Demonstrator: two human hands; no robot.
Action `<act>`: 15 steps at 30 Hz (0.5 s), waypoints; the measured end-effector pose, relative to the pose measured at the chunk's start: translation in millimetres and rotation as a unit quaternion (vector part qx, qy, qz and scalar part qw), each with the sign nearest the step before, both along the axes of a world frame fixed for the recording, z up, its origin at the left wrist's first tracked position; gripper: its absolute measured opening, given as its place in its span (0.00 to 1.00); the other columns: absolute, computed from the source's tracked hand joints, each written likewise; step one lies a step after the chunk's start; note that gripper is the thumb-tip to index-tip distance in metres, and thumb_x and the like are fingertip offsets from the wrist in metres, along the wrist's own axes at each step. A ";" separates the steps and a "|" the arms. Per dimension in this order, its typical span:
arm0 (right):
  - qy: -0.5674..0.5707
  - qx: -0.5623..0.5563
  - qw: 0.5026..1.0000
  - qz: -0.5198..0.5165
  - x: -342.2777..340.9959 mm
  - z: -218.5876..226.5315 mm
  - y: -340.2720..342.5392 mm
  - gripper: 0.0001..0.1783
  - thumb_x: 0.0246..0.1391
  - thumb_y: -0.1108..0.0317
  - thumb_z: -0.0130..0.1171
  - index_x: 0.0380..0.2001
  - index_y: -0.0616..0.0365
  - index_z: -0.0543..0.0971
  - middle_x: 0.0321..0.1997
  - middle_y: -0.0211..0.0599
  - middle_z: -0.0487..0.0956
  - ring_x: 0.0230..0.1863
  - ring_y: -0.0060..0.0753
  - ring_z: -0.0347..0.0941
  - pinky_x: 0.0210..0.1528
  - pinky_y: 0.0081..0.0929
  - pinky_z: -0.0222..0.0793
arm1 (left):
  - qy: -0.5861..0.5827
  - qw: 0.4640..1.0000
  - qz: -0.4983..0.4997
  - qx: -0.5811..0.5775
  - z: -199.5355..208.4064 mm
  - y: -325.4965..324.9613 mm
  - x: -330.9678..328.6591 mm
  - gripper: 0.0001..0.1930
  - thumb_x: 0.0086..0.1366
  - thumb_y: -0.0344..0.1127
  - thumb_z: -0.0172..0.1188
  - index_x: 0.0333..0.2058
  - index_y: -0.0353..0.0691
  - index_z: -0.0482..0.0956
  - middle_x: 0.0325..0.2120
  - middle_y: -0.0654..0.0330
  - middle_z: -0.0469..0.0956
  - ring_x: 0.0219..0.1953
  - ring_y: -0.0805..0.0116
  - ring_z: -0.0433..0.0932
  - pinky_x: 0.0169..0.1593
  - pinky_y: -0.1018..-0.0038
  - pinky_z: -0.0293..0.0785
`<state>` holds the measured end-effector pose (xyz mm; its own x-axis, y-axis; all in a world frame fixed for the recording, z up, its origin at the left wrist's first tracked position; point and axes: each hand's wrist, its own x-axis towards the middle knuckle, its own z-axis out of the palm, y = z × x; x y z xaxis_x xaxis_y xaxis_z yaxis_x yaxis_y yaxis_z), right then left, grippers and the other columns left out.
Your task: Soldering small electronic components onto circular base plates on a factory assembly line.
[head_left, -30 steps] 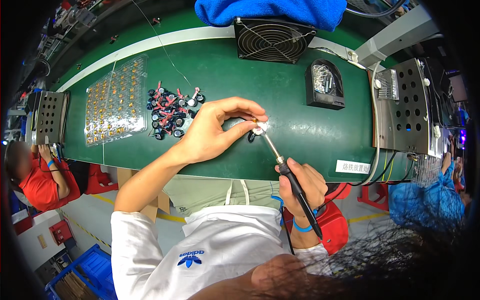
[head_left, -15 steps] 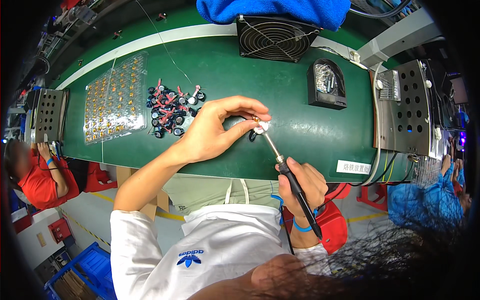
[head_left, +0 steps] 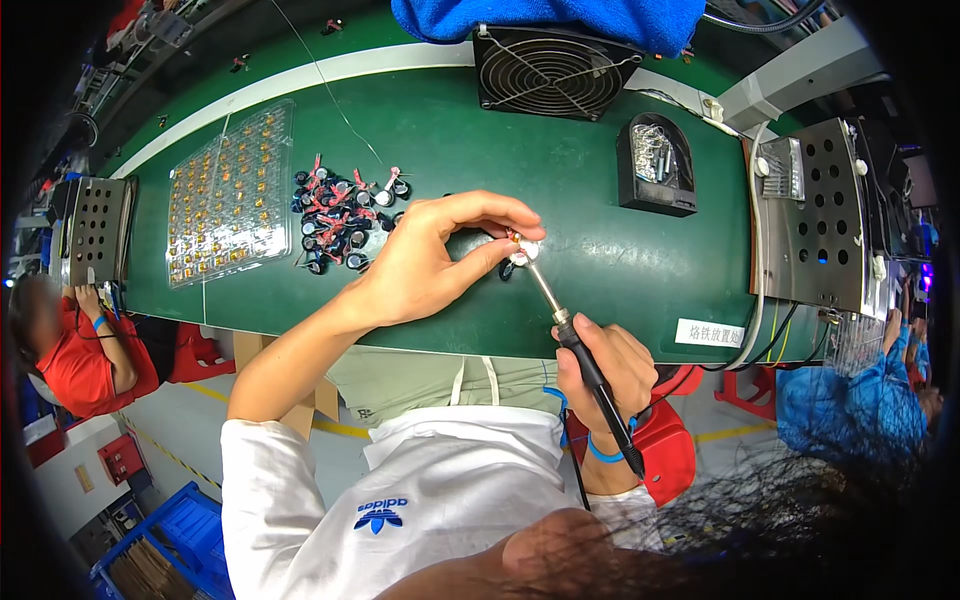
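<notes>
My left hand (head_left: 420, 265) pinches a small assembly (head_left: 526, 249) between thumb and fingertips, just above the green bench (head_left: 590, 270). White, copper and red bits show on it, but its exact kind is too small to make out. A dark round piece (head_left: 507, 271) hangs or lies just below it. My right hand (head_left: 622, 370) is closed around the black handle of a soldering iron (head_left: 590, 372), whose metal tip points up and left and meets the white part of the assembly. To the left lies a pile of small round black components with red wires (head_left: 338, 222).
A clear plastic tray (head_left: 284, 228) with rows of copper-coloured parts lies at the left. At the back stand a black fan (head_left: 550, 76) and a blue cloth (head_left: 560, 22). A black bin (head_left: 655, 199) of small metal pieces and a perforated metal box (head_left: 815, 230) are at the right.
Both hands keep nearly the same pose, with the iron tip still at the small assembly. The whole view has shifted very slightly.
</notes>
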<state>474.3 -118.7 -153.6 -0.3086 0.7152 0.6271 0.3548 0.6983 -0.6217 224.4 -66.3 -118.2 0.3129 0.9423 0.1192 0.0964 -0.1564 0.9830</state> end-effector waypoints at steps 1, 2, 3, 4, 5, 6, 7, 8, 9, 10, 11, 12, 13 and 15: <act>-0.001 -0.001 1.000 0.000 0.3 -0.2 -0.5 0.19 0.60 0.70 0.67 0.51 0.72 0.79 0.30 0.47 0.86 0.22 0.37 0.79 0.27 0.28 0.74 | -0.001 1.000 0.000 -0.001 0.7 -0.5 0.3 0.15 0.69 0.20 0.60 0.53 0.31 0.80 0.47 0.52 0.86 0.52 0.64 0.85 0.59 0.70 0.79; 0.002 -0.001 1.000 0.000 0.4 -0.1 -0.9 0.19 0.59 0.71 0.67 0.50 0.71 0.80 0.30 0.47 0.86 0.23 0.37 0.79 0.27 0.28 0.74 | 0.009 1.000 -0.007 -0.006 2.4 -0.8 0.4 0.14 0.69 0.19 0.60 0.53 0.30 0.80 0.48 0.51 0.85 0.53 0.64 0.84 0.60 0.69 0.79; 0.005 -0.002 1.000 0.000 0.6 0.2 -1.3 0.18 0.58 0.71 0.68 0.49 0.71 0.80 0.30 0.47 0.86 0.23 0.38 0.79 0.27 0.29 0.74 | 0.018 1.000 -0.014 -0.010 3.1 -1.0 0.7 0.14 0.70 0.18 0.60 0.53 0.29 0.79 0.49 0.51 0.84 0.55 0.63 0.83 0.61 0.69 0.78; 0.005 -0.003 1.000 0.002 0.6 1.6 -1.8 0.18 0.58 0.71 0.68 0.49 0.71 0.80 0.30 0.47 0.86 0.23 0.38 0.79 0.27 0.29 0.74 | 0.019 1.000 -0.013 -0.011 3.3 -1.9 0.7 0.14 0.70 0.18 0.60 0.53 0.29 0.79 0.49 0.51 0.84 0.55 0.63 0.83 0.61 0.69 0.78; 0.002 -0.012 1.000 0.004 0.6 3.8 -2.4 0.18 0.57 0.72 0.69 0.48 0.71 0.81 0.30 0.47 0.85 0.24 0.39 0.80 0.27 0.29 0.74 | 0.017 1.000 -0.012 -0.011 3.3 -2.6 0.7 0.14 0.70 0.18 0.60 0.53 0.29 0.79 0.48 0.51 0.84 0.55 0.64 0.83 0.61 0.69 0.78; -0.001 -0.021 1.000 0.007 0.6 5.3 -2.8 0.17 0.56 0.72 0.69 0.47 0.71 0.82 0.30 0.48 0.85 0.24 0.39 0.80 0.28 0.30 0.74 | 0.015 1.000 -0.012 -0.011 3.3 -3.2 0.5 0.14 0.70 0.18 0.60 0.53 0.29 0.79 0.48 0.51 0.84 0.55 0.64 0.83 0.61 0.69 0.78; -0.001 -0.021 1.000 0.008 0.6 5.9 -3.2 0.17 0.56 0.72 0.69 0.47 0.71 0.82 0.30 0.48 0.85 0.24 0.39 0.80 0.28 0.30 0.74 | 0.014 1.000 -0.012 -0.011 3.1 -3.4 0.6 0.14 0.70 0.18 0.60 0.53 0.29 0.79 0.48 0.51 0.84 0.55 0.64 0.83 0.61 0.69 0.78; -0.002 -0.021 1.000 0.006 0.4 6.2 -3.5 0.17 0.55 0.73 0.69 0.45 0.71 0.82 0.30 0.48 0.85 0.25 0.40 0.80 0.28 0.30 0.74 | 0.014 1.000 -0.012 -0.011 2.8 -3.4 0.7 0.14 0.70 0.18 0.60 0.53 0.29 0.79 0.48 0.51 0.84 0.55 0.64 0.83 0.61 0.69 0.78; -0.003 -0.020 1.000 0.004 0.3 6.2 -3.5 0.16 0.54 0.73 0.70 0.44 0.71 0.82 0.30 0.48 0.85 0.25 0.41 0.81 0.28 0.30 0.74 | 0.014 1.000 -0.012 -0.012 2.5 -3.4 0.6 0.14 0.70 0.18 0.60 0.53 0.29 0.79 0.48 0.51 0.84 0.54 0.64 0.83 0.60 0.69 0.78; -0.004 -0.021 1.000 0.003 0.6 6.0 -3.2 0.16 0.54 0.73 0.70 0.44 0.71 0.82 0.30 0.48 0.85 0.25 0.41 0.81 0.28 0.30 0.74 | 0.013 1.000 -0.013 -0.012 2.5 -3.0 0.8 0.14 0.70 0.18 0.60 0.53 0.29 0.79 0.48 0.51 0.84 0.54 0.64 0.83 0.60 0.69 0.78; -0.003 -0.014 1.000 0.003 1.0 5.6 -2.4 0.16 0.55 0.73 0.69 0.45 0.71 0.82 0.30 0.48 0.85 0.25 0.40 0.80 0.28 0.30 0.74 | 0.015 1.000 -0.013 -0.010 2.6 -2.2 0.9 0.14 0.70 0.18 0.60 0.53 0.29 0.79 0.48 0.51 0.84 0.54 0.64 0.83 0.60 0.69 0.78; -0.003 -0.007 1.000 0.002 1.4 5.2 -1.5 0.17 0.56 0.73 0.69 0.46 0.71 0.81 0.30 0.48 0.85 0.25 0.40 0.80 0.28 0.30 0.74 | 0.017 1.000 -0.013 -0.009 2.6 -1.0 1.0 0.14 0.70 0.18 0.60 0.53 0.29 0.79 0.48 0.51 0.84 0.54 0.64 0.83 0.60 0.69 0.78; -0.003 -0.007 1.000 0.002 2.1 3.9 -1.2 0.17 0.56 0.73 0.69 0.46 0.71 0.81 0.30 0.48 0.85 0.25 0.40 0.80 0.28 0.30 0.74 | 0.017 1.000 -0.013 -0.009 2.3 -0.5 0.8 0.14 0.70 0.18 0.60 0.53 0.29 0.79 0.48 0.51 0.84 0.54 0.64 0.83 0.60 0.69 0.78; 0.009 0.004 1.000 -0.003 3.3 1.3 0.6 0.17 0.59 0.72 0.68 0.48 0.71 0.80 0.30 0.48 0.85 0.24 0.40 0.80 0.27 0.30 0.74 | 0.019 1.000 -0.016 -0.009 2.8 2.5 0.4 0.14 0.70 0.18 0.60 0.53 0.29 0.79 0.48 0.52 0.84 0.54 0.64 0.83 0.60 0.69 0.78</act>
<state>477.6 -118.2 -152.3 -0.2923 0.7115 0.6390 0.3477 0.7016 -0.6220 224.8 -63.8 -115.4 0.3467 0.9336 0.0902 0.1294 -0.1429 0.9812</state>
